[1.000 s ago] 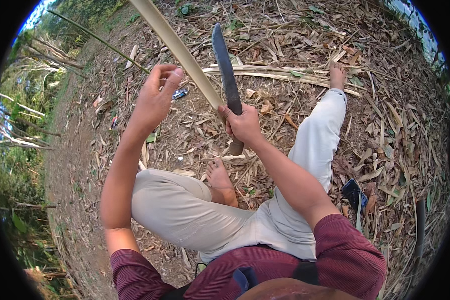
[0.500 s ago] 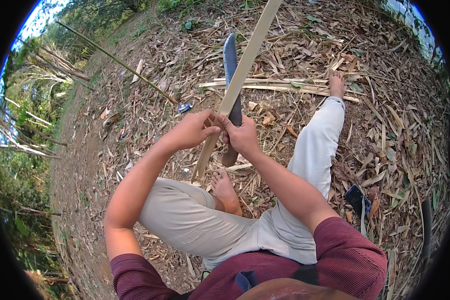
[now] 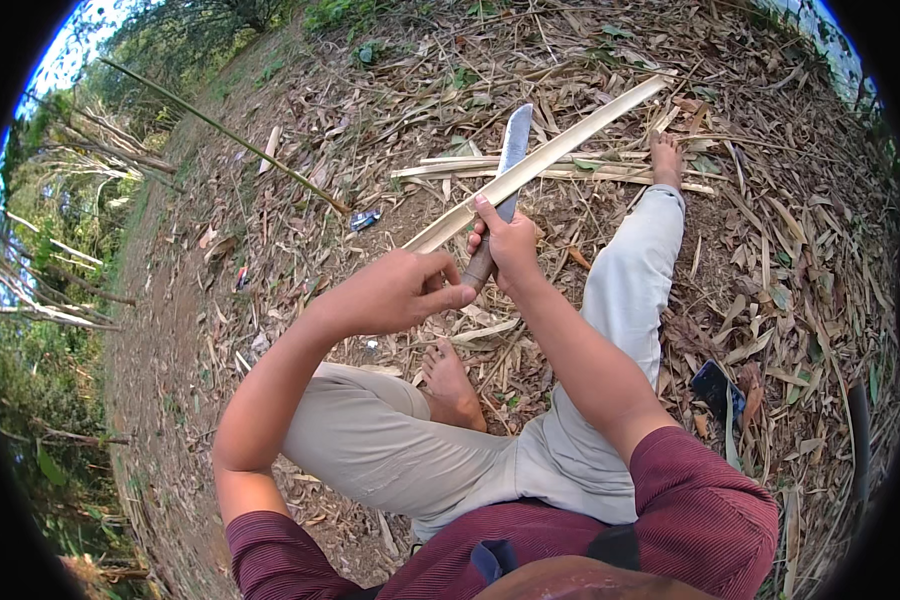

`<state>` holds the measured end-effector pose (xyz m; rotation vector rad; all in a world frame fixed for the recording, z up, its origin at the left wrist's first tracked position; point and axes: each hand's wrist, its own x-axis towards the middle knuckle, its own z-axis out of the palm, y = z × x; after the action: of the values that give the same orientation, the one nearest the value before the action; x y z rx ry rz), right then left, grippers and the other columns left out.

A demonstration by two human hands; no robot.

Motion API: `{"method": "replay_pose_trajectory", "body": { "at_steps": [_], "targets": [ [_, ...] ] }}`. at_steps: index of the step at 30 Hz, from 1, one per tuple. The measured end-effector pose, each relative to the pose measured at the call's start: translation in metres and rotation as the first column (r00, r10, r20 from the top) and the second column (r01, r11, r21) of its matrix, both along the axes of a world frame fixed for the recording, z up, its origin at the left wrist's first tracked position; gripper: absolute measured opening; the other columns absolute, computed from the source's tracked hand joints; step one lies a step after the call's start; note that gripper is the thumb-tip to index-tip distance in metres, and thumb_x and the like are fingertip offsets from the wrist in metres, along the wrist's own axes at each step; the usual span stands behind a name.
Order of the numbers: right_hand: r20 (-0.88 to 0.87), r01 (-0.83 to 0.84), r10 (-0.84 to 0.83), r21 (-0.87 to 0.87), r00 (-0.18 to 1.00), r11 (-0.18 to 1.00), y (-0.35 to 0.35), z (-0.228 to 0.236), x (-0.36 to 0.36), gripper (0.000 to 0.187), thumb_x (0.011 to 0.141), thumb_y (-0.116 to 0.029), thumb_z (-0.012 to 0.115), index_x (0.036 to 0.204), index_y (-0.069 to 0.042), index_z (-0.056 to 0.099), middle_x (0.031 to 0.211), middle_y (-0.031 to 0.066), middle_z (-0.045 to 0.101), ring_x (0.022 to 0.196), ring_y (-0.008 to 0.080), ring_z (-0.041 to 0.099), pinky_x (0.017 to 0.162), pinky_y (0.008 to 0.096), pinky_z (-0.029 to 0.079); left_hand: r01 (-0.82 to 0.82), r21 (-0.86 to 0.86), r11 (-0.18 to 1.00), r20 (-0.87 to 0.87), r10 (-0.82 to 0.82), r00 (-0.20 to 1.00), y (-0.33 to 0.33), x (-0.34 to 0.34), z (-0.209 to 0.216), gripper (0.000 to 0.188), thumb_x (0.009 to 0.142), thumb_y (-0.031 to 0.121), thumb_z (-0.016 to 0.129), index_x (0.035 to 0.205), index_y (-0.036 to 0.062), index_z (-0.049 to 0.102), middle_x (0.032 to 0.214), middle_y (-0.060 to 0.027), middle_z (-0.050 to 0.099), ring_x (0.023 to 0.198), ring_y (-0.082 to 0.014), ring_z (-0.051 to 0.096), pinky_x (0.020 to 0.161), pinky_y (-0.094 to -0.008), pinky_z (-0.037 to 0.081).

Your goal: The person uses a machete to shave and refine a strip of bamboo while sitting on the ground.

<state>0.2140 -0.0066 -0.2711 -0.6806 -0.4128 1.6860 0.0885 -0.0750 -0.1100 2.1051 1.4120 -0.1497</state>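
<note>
I sit on the ground with one leg stretched out and the other folded. My right hand (image 3: 510, 242) grips the wooden handle of a long knife (image 3: 511, 150), whose grey blade points away from me. My left hand (image 3: 398, 290) holds the near end of a long pale bamboo strip (image 3: 560, 150). The strip slants up to the right and crosses over the blade just beyond my right thumb, which presses on it.
Dry bamboo leaves and shavings cover the dirt all around. Several split bamboo strips (image 3: 570, 170) lie beyond the knife near my right foot (image 3: 665, 158). A thin green bamboo pole (image 3: 225, 135) lies at upper left. A dark flat object (image 3: 718, 390) rests by my right thigh.
The bamboo strip swung from leaning up-left to slanting up-right across the blade. My left hand dropped lower and closer to my right hand, gripping the strip's near end.
</note>
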Motion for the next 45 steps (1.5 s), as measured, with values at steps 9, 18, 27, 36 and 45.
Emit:
{"method": "replay_pose_trajectory", "body": {
  "at_steps": [9, 18, 27, 36, 45],
  "targets": [
    [-0.342, -0.175, 0.135, -0.088, 0.93, 0.981, 0.017, -0.007, 0.015, 0.018, 0.093, -0.018, 0.065, 0.092, -0.006, 0.052, 0.068, -0.0004, 0.052, 0.056, 0.0111, 0.053, 0.051, 0.0278, 0.049, -0.019, 0.176, 0.984, -0.423, 0.093, 0.901, 0.015, -0.032, -0.024, 0.081, 0.093, 0.067, 0.041, 0.134, -0.0026, 0.047, 0.135, -0.0312, 0.045, 0.131, -0.0401, 0.04, 0.108, -0.0442, 0.034],
    [-0.337, -0.269, 0.224, -0.092, 0.915, 0.959, -0.003, 0.027, 0.021, 0.021, 0.092, -0.023, 0.067, 0.092, -0.008, 0.053, 0.068, -0.0015, 0.052, 0.057, 0.0095, 0.052, 0.051, 0.0262, 0.049, -0.056, 0.6, 0.798, 0.26, -0.129, 0.957, 0.025, -0.029, -0.011, 0.075, 0.086, 0.05, 0.066, 0.143, 0.0084, 0.041, 0.152, -0.0196, 0.03, 0.146, -0.0355, 0.019, 0.117, -0.0472, 0.021],
    [-0.149, -0.422, 0.411, -0.045, 0.899, 0.906, -0.059, 0.081, 0.033, 0.046, 0.095, -0.049, 0.058, 0.095, -0.003, 0.054, 0.064, -0.0017, 0.049, 0.049, 0.0082, 0.05, 0.045, 0.0251, 0.045, -0.066, 0.569, 0.82, 0.644, -0.395, 0.656, 0.006, -0.025, 0.039, 0.033, 0.094, 0.037, 0.057, 0.103, 0.0053, 0.063, 0.119, -0.0177, 0.066, 0.129, -0.0372, 0.049, 0.111, -0.0533, 0.032],
    [-0.054, -0.602, 0.605, -0.201, 0.794, 0.772, -0.13, 0.006, -0.007, 0.018, 0.096, -0.019, 0.055, 0.093, -0.001, 0.053, 0.063, 0.0011, 0.049, 0.048, 0.0095, 0.048, 0.045, 0.0273, 0.042, -0.451, 0.295, 0.842, 0.955, -0.261, 0.138, -0.019, -0.024, 0.071, 0.038, 0.103, 0.043, 0.037, 0.104, 0.008, 0.051, 0.077, -0.0038, 0.047, 0.068, -0.0164, 0.047, 0.075, -0.0359, 0.041],
    [0.639, -0.939, 0.756, -0.154, 0.143, 0.308, -0.168, -0.005, 0.039, 0.035, 0.096, -0.031, 0.06, 0.079, -0.001, 0.061, 0.061, 0.0003, 0.053, 0.046, 0.0084, 0.051, 0.041, 0.0262, 0.041, -0.611, 0.084, 0.787, 0.985, -0.158, -0.069, -0.008, -0.041, 0.066, 0.038, 0.104, 0.038, 0.04, 0.081, 0.0093, 0.047, 0.061, 0.0011, 0.031, 0.052, -0.0106, 0.029, 0.051, -0.0271, 0.029]
  ]
}}
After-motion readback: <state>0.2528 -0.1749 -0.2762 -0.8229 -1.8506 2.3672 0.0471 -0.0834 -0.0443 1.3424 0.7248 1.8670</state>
